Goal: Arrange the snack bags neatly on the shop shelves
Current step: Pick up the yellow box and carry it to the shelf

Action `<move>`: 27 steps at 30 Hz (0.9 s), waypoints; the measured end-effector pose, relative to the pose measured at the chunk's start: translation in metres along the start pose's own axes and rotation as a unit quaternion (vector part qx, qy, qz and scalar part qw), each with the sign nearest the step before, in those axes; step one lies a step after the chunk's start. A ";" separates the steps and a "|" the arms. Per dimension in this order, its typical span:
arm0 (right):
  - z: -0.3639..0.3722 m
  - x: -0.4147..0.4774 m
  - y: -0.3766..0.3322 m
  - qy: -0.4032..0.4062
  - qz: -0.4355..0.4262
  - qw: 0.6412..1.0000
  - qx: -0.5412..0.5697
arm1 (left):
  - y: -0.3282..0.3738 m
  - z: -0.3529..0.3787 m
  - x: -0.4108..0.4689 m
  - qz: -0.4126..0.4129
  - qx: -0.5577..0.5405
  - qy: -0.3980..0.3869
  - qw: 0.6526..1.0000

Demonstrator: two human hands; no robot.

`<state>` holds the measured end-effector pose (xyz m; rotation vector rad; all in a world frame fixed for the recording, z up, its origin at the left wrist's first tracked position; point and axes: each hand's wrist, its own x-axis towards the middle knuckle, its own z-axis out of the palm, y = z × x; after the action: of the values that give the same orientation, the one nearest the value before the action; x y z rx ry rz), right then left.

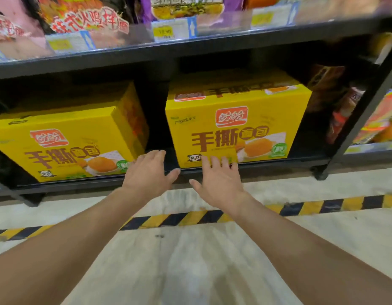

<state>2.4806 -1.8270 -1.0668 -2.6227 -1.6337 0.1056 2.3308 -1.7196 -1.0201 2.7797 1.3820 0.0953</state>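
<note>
Left hand (150,172) and right hand (219,179), fingers spread and holding nothing, reach toward the black bottom shelf (278,163) bearing a left bread carton (65,142) and a right bread carton (234,119). The pale floor (190,260) carries yellow-black hazard tape (322,206).

Left carton (65,142): yellow, printed with bread and a panda, is turned at an angle.
Right carton (237,126): the same print, is set apart from the left one.
Floor tape (190,217): black-and-yellow stripes are laid across the pale floor (190,271).
Price tags (163,31): blurred, unreadable.
</note>
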 end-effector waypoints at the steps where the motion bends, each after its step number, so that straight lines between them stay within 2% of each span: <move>1: 0.001 0.003 0.007 -0.001 0.003 1.000 -0.004 | 0.007 0.002 0.005 0.001 -0.006 0.002 1.000; 5: -0.004 0.009 0.032 -0.003 0.014 0.999 -0.044 | 0.021 0.013 0.016 -0.026 -0.023 0.004 0.999; 8: -0.010 0.009 0.053 0.003 0.029 0.998 -0.052 | 0.019 0.023 0.019 -0.071 -0.083 0.017 0.994; 11: -0.020 0.018 0.078 0.053 0.077 0.996 -0.010 | 0.023 0.021 0.036 -0.088 -0.209 0.056 0.972; 13: -0.032 0.026 0.096 0.108 0.132 0.983 0.073 | 0.034 0.010 0.053 -0.109 -0.329 0.081 0.934; 15: -0.046 0.035 0.115 0.175 0.201 0.946 0.185 | 0.050 -0.001 0.068 -0.123 -0.433 0.099 0.887; 17: -0.060 0.044 0.134 0.224 0.271 0.892 0.283 | 0.065 -0.010 0.085 -0.132 -0.508 0.116 0.843; 19: -0.070 0.054 0.153 0.249 0.320 0.846 0.347 | 0.071 -0.017 0.100 -0.169 -0.565 0.122 0.798; 22: -0.079 0.069 0.180 0.249 0.345 0.800 0.422 | 0.069 -0.017 0.118 -0.205 -0.634 0.120 0.736; 24: -0.082 0.078 0.192 0.241 0.332 0.770 0.488 | 0.067 -0.014 0.121 -0.200 -0.660 0.114 0.715; 27: -0.085 0.082 0.199 0.235 0.312 0.746 0.539 | 0.067 -0.013 0.122 -0.182 -0.675 0.111 0.706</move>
<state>2.7019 -1.8419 -1.0002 -1.8446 -0.2444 0.2772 2.4569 -1.6625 -0.9986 1.2559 1.0749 0.9802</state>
